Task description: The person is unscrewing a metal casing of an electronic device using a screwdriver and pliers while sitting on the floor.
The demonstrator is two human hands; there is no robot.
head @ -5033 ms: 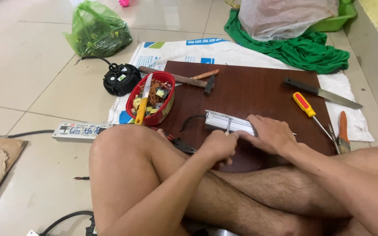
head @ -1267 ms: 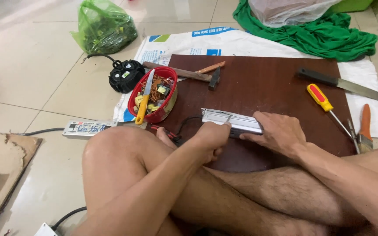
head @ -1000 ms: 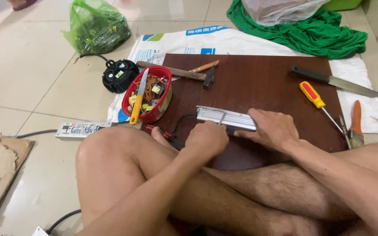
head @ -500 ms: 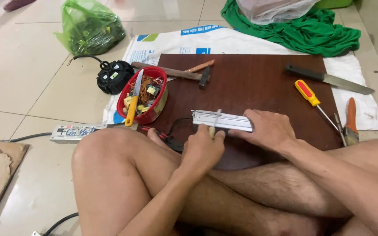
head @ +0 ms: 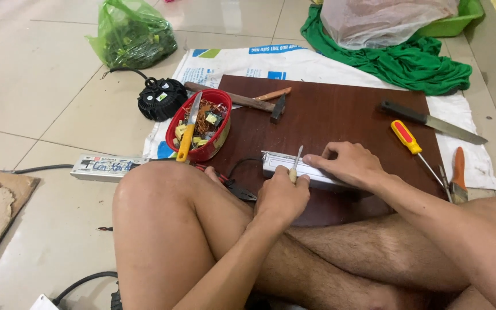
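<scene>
Brown board (head: 340, 109) — both hands clamp ballast (head: 302, 170)

A dark brown wooden board (head: 340, 109) lies at frame centre on a white woven sack (head: 225, 63) spread over the pale tiled floor (head: 35, 86). On the board: a wooden-handled hammer (head: 242, 101), a red-and-yellow screwdriver (head: 410, 140), a long grey-bladed knife (head: 431, 121) and a long white metal box (head: 294, 166).
</scene>
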